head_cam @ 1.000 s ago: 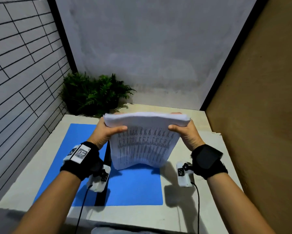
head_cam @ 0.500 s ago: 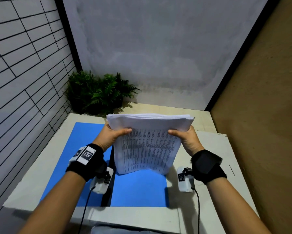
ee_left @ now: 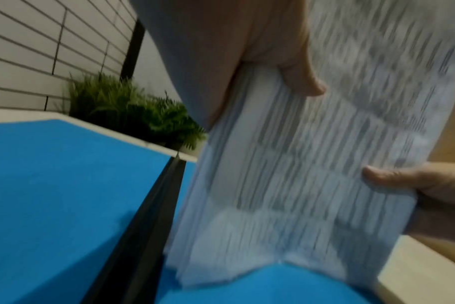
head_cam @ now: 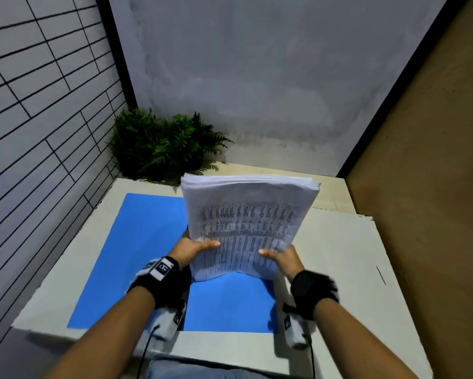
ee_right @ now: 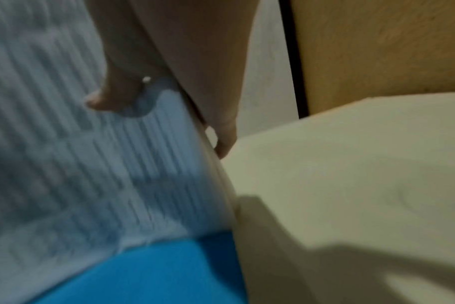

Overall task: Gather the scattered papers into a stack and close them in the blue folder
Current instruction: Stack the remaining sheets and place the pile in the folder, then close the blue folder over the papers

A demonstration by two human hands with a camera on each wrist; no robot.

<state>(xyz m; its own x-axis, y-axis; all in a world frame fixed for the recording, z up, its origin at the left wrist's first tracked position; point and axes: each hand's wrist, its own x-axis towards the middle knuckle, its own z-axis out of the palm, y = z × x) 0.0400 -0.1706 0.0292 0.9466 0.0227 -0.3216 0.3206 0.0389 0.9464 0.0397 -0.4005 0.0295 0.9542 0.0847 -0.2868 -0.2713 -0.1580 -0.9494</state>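
A thick stack of printed papers (head_cam: pixel 246 222) stands on its lower edge on the right half of the open blue folder (head_cam: pixel 137 255). My left hand (head_cam: pixel 194 248) grips the stack's lower left side, thumb across the printed face. My right hand (head_cam: pixel 279 257) grips the lower right side the same way. The folder lies flat on the table, its black spine (ee_left: pixel 146 222) between the two blue halves. In the left wrist view the papers (ee_left: pixel 312 164) are blurred, and the bottom edge meets the blue folder (ee_left: pixel 52 195). The right wrist view shows the papers (ee_right: pixel 91 174) above the folder (ee_right: pixel 156 273).
A pale table (head_cam: pixel 339 269) carries the folder, with bare surface on its right. A green fern-like plant (head_cam: pixel 161 143) stands at the back left corner. A tiled wall (head_cam: pixel 38 119) runs along the left, and a brown wall (head_cam: pixel 435 160) along the right.
Both hands have slid down from the stack's top corners to its lower sides. The stack stays upright on the folder's right half.
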